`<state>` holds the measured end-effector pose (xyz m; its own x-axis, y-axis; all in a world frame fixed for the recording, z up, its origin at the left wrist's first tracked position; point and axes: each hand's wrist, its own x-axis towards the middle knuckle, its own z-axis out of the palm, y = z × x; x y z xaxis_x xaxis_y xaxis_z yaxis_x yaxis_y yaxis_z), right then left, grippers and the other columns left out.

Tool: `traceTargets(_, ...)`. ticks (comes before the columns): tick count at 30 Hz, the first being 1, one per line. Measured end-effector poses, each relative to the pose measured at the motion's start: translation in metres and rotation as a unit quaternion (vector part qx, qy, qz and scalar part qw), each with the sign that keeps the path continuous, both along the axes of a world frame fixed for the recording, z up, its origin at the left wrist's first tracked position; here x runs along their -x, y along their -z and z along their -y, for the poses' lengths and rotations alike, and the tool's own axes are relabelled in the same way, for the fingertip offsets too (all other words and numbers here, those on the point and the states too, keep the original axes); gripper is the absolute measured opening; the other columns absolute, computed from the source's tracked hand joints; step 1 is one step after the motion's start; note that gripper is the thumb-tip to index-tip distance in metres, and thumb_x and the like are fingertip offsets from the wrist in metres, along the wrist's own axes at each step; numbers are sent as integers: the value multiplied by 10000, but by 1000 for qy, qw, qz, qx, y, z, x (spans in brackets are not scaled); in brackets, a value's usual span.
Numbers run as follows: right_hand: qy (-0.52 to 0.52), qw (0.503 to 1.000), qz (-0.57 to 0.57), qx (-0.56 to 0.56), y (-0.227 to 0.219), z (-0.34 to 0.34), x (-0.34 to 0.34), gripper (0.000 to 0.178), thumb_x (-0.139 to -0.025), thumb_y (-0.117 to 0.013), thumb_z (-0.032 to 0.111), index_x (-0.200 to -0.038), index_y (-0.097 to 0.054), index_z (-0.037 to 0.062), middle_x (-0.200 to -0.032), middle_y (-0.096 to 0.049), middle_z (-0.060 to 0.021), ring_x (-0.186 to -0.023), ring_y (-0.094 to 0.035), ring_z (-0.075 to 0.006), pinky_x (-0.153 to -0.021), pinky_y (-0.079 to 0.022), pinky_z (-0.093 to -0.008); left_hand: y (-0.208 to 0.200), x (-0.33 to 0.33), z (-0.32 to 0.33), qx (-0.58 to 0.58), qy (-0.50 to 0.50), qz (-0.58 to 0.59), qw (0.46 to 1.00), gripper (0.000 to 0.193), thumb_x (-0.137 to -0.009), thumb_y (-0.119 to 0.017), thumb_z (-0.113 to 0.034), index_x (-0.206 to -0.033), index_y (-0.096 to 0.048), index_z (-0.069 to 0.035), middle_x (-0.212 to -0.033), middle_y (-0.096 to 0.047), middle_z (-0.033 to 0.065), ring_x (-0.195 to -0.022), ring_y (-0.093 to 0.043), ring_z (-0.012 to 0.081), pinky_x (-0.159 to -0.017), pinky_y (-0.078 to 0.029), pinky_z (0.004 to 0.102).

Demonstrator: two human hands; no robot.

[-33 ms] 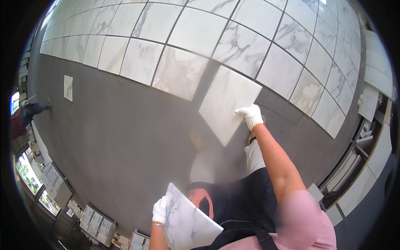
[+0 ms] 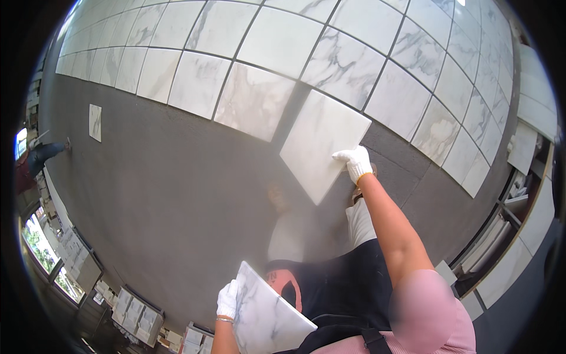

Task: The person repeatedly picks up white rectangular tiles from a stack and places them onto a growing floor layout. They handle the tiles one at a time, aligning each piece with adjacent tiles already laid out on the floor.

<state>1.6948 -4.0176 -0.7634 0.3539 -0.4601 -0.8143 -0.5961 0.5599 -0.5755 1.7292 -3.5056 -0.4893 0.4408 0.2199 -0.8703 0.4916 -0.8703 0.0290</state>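
My right hand (image 2: 355, 163), in a white glove, grips a nearly plain white marble tile (image 2: 321, 144) by its right edge, thumb and fingertips showing on its face. That tile sits at an angle in front of a gap in the near row of laid tiles; whether it touches the floor I cannot tell. In my left hand (image 2: 227, 299), gloved too, is a grey-veined marble tile (image 2: 268, 310), held by its left edge close to my body. The fingers behind this tile are hidden.
Rows of marble tiles (image 2: 254, 100) cover the far part of the grey floor (image 2: 177, 177). A small tile piece (image 2: 95, 123) lies at the left. Another person (image 2: 44, 156) is at the far left edge. Stacked tiles (image 2: 138, 318) stand lower left; a rack of slabs (image 2: 492, 248) is at right.
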Motion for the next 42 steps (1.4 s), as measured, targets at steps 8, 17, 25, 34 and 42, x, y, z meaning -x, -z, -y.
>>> traceTargets(8, -52, 997, 26, -46, 76, 13, -13, 207, -729, -776, 86, -901, -755, -28, -807, -731, -107, -703, -702, -211, -666, -563, -341, 27, 11, -2, -42, -48, -30, 998, 497, -1018, -548, -450, -943, -691, 20, -810, -658, 80, -768, -543, 173, -730, -463, 371)
traceTargets(17, -50, 993, 108, -28, 120, 17, -13, 199, -820, -661, 118, -841, -774, -45, -770, -756, -121, -685, -714, -187, -670, -544, -312, 34, 7, -12, -66, -68, -30, 995, 489, -1014, -555, -447, -946, -702, 15, -812, -647, 53, -778, -523, 143, -731, -459, 345)
traceTargets(25, -35, 991, 104, -70, 153, 30, -4, 252, -733, -745, 88, -941, -728, -54, -845, -726, -118, -744, -706, -225, -716, -569, -363, 40, 5, -9, -91, -74, -49, 992, 463, -1027, -547, -413, -982, -714, 16, -866, -674, 47, -815, -550, 134, -767, -473, 330)
traceTargets(34, 39, 991, 74, -107, 209, 31, 27, 240, -810, -712, 136, -979, -741, -31, -879, -747, -107, -796, -708, -202, -781, -545, -335, 47, 1, -1, -95, -35, -53, 993, 449, -1042, -522, -377, -1017, -715, 27, -934, -714, 94, -861, -589, 161, -816, -483, 354)
traceTargets(42, 84, 991, -77, -75, 280, 33, 45, 394, -913, -741, 278, -1201, -674, 16, -1065, -715, -103, -923, -672, -226, -807, -526, -372, 45, -4, 13, -105, -52, -47, 992, 457, -1041, -518, -379, -1058, -719, 31, -964, -724, 98, -885, -608, 178, -837, -482, 355)
